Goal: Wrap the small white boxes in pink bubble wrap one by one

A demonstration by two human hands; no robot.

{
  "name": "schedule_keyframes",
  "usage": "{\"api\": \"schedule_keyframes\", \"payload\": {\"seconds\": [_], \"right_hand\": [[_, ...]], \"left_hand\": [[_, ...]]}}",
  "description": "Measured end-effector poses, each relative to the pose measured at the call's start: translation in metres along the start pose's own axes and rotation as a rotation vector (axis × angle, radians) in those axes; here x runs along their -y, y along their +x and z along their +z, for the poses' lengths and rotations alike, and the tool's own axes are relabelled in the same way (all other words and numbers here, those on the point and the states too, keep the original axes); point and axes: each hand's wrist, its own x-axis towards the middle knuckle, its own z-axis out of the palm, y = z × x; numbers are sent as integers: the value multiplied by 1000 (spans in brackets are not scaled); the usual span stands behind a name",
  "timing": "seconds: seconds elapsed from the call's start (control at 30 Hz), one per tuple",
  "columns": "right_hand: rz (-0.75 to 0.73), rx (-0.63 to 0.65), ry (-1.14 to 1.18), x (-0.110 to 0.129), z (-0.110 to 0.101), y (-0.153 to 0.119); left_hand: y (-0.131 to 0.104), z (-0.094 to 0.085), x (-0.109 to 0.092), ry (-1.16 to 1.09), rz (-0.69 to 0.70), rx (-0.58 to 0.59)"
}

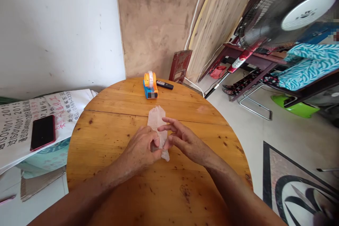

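Paper sheet [156, 118], thin and pale, lies lengthwise near the middle of the round table [106, 127], its near end crumpled between the two hands. The left hand [144, 144] has its fingers curled, thumb and forefinger bent toward each other over the near part; whether they clamp it, I cannot tell. The right hand [182, 139] holds its upper fingers apart above the sheet, thumb and lower fingers close together at its right edge; a pinch there cannot be made out.

Both wrists are raised slightly, backs of the hands upward, and the forearms slant inward from the lower corners.

Beyond the sheet stands an orange and blue tape dispenser [150, 86], with a dark remote [165, 84] just beside it. Left of the table, a phone [42, 132] rests on a printed sack [70, 104]; to the right is a fan [304, 12].
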Motion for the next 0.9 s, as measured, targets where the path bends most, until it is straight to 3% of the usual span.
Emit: {"api": "schedule_keyframes", "payload": {"seconds": [0.07,0.13,0.27,0.37,0.63,0.9], "right_hand": [[-37,-82,-177,3,-7,6],[-68,-96,-511,11,-12,15],[-77,179,-1200,32,-10,38],[-85,287,-1456,35,-7,46],[-182,147,-1511,8,-14,39],[-184,251,-1342,6,-7,62]], "left_hand": [[0,0,-1,69,0,0],[0,0,-4,112,-8,15],[0,-3,-7,127,-24,47],[1,-4,-4,97,7,58],[8,-6,3,-22,12,141],[8,-4,2,-12,-8,134]]}}
